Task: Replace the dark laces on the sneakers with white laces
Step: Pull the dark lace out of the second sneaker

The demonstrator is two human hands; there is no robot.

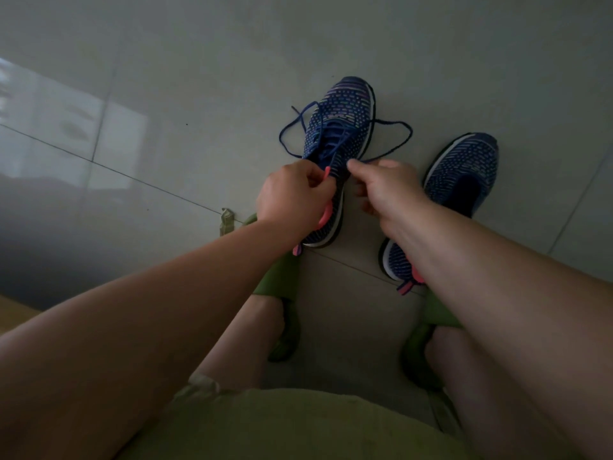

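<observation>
While you lean over the tiled floor (199, 78), both of your hands work at the collar of the left-hand sneaker (341, 127), which stands just above the centre of the frame with its toe pointing to the top. Your left hand (292, 197) has its fingers curled, thumb and forefinger pinching the pink tab (326, 172) at the tongue. Your right hand (386, 190) is also curled, thumb tip pressed at the collar edge where one end of the dark lace (391, 127) runs in; whether the lace is actually pinched cannot be told, since the fingers hide the contact. That lace is threaded through the eyelets, untied, and its two loose ends loop out onto the floor on either side of the sneaker. A second sneaker (464, 174) lies to the right of the first, near it but apart, partly covered by your right forearm; no lace shows on its visible upper. Your feet in green slippers (285, 277) sit in the lower centre, just below the sneakers' heels.
</observation>
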